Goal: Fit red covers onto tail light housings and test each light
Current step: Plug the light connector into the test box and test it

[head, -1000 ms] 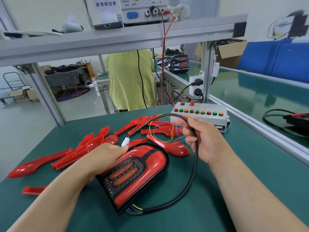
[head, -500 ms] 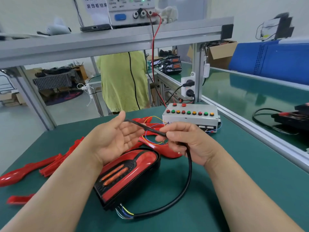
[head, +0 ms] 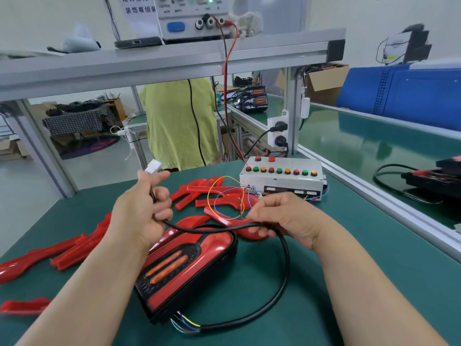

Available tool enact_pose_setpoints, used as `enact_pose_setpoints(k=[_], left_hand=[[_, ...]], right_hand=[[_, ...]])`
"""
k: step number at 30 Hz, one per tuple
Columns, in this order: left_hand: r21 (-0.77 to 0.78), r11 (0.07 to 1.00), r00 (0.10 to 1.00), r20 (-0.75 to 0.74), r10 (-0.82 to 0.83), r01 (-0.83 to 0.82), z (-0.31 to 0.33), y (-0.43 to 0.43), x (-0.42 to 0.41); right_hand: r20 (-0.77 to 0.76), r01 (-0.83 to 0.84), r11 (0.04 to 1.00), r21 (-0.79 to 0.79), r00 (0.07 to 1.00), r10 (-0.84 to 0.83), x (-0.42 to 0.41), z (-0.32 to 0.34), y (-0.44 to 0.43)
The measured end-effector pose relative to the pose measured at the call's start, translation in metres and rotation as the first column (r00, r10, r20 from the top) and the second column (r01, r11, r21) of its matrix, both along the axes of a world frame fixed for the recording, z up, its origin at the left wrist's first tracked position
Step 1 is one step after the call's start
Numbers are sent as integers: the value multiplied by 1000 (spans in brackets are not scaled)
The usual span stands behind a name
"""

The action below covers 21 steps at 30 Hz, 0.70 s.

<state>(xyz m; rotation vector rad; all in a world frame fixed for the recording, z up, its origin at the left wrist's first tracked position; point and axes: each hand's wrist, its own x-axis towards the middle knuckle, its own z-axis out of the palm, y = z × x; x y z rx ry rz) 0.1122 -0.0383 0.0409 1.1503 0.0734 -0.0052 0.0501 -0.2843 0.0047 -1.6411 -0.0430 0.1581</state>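
A tail light (head: 189,268) in a black housing with its red cover on lies on the green bench in front of me. Its black cable (head: 282,278) loops out from the near end, round to the right and up into both hands. My left hand (head: 142,208) grips the cable near its end, with the white connector (head: 153,167) sticking up above my thumb. My right hand (head: 282,216) pinches the cable further along, above the light. Loose red covers (head: 212,196) lie behind and to the left.
A grey test box (head: 282,181) with a row of coloured buttons and thin coloured wires (head: 224,196) stands at the back right. An aluminium rail (head: 389,196) borders the bench on the right. A person in a yellow-green shirt (head: 179,126) stands beyond the bench. A power supply (head: 192,18) sits on the overhead shelf.
My left hand left the light, rose and closed on the cable end with the connector. My right hand slid down along the cable and sank toward the light.
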Motion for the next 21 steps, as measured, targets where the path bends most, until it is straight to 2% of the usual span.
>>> enact_pose_setpoints(k=[3,5,7,8,11,15,16,18,20,21], left_hand=[[86,993,995,51,-90,85,-2,3,-2],[102,989,991,70,-116,108,-3,2,-3],[129,988,992,81,-100,89,-6,-2,-5],[145,987,993,84,-81,68,-9,-5,-6],[145,989,994,102,-31,16,-13,-11,-7],[71,997,993,119,-21,13,-11,-15,-9],[63,998,992,121,-30,22,-10,-15,-10],[74,996,990,132,-57,48,-8,-15,-11],[106,991,982,163,-96,79,-4,-17,-12],[130,987,976,182,-121,98,-3,-19,-12]], right_hand=[[29,287,951,117,956,-292,7,-1,-5],[100,489,860,148,857,-505,12,-4,-8],[190,629,775,58,755,-627,16,-10,-8],[231,659,752,-13,733,-639,17,-12,-7],[291,633,746,-209,768,-570,19,-19,5],[228,506,810,-296,861,-454,26,-23,22],[203,473,841,-264,879,-430,28,-23,26],[82,426,903,-52,903,-421,30,-19,29],[-73,422,892,162,907,-415,32,-15,24],[-114,440,878,187,898,-426,32,-15,19]])
